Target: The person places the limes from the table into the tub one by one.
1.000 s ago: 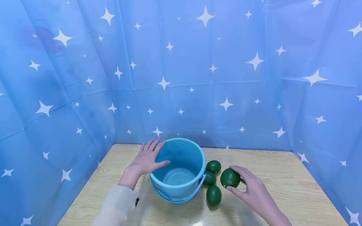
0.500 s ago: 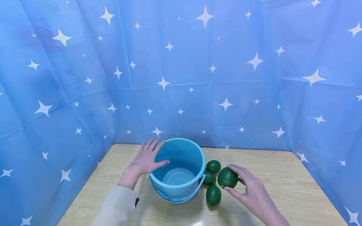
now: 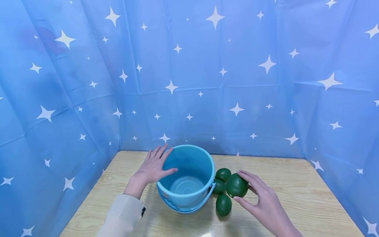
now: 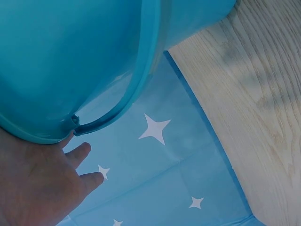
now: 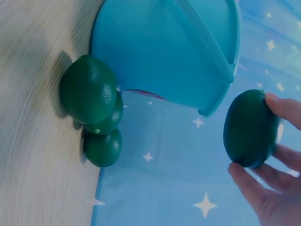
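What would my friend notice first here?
Probably the round light-blue plastic bucket on the pale wooden table, with the left hand at its left. Next, the glossy dark-green oval fruit in the right hand, near three similar ones beside the bucket. Behind hangs star-patterned blue cloth.

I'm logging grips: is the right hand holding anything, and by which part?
The right hand holds a green fruit by its ends: thumb near the nub, fingertips at the other end.
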A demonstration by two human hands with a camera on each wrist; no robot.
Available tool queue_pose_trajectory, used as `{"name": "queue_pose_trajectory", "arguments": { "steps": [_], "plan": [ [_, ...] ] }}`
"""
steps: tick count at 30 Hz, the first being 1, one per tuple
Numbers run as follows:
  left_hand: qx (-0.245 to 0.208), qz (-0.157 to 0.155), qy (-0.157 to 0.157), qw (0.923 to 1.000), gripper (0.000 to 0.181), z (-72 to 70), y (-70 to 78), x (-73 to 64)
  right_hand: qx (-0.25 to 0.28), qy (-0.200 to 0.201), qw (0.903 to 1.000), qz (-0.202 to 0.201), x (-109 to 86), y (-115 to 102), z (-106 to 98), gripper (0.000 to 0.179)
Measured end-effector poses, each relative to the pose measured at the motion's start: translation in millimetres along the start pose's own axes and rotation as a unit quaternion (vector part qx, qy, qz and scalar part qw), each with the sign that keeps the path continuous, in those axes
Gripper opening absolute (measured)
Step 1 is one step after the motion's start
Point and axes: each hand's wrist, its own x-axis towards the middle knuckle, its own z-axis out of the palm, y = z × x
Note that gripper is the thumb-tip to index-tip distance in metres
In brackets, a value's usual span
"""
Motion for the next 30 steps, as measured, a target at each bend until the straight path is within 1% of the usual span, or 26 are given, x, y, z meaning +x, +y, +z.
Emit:
{"name": "queue_pose_trajectory", "arguments": {
  "steps": [6,10,14,19,22,25,28,30],
  "plan": [
    [-0.003,0.001,0.004,1.0,0.088,0.6,-0.6,0.7,-0.017,0.037,0.9987,-0.032,-2.5,-10,-5,0.07],
    [-0.002,0.001,0.003,1.0,0.088,1.1,-1.0,0.9,-0.02,0.056,0.9973,-0.043,-3.3,-18,-8,0.076],
    [-0.003,0.0,0.003,1.0,0.088,1.5,-1.2,0.9,-0.009,0.075,0.9959,-0.05,-3.6,-24,-9,0.079],
    [0.0,-0.001,0.003,1.0,0.088,1.2,-0.9,0.2,0.011,0.095,0.9928,-0.072,-3.2,-28,-10,0.083],
    [0.0,-0.001,0.004,1.0,0.088,1.2,-0.7,-0.1,0.017,0.105,0.9903,-0.09,-2.2,-30,-11,0.086],
    [0.0,0.0,0.004,1.0,0.088,1.1,-0.4,-0.1,0.026,0.12,0.9857,-0.115,-0.6,-33,-13,0.089],
    [0.0,0.0,0.004,1.0,0.088,1.0,-0.3,0.3,0.027,0.131,0.9815,-0.137,1.1,-34,-16,0.089],
    [0.0,0.001,0.004,1.0,0.088,1.2,-0.5,0.6,0.024,0.132,0.9805,-0.144,2.2,-35,-18,0.087]
  ]
}}
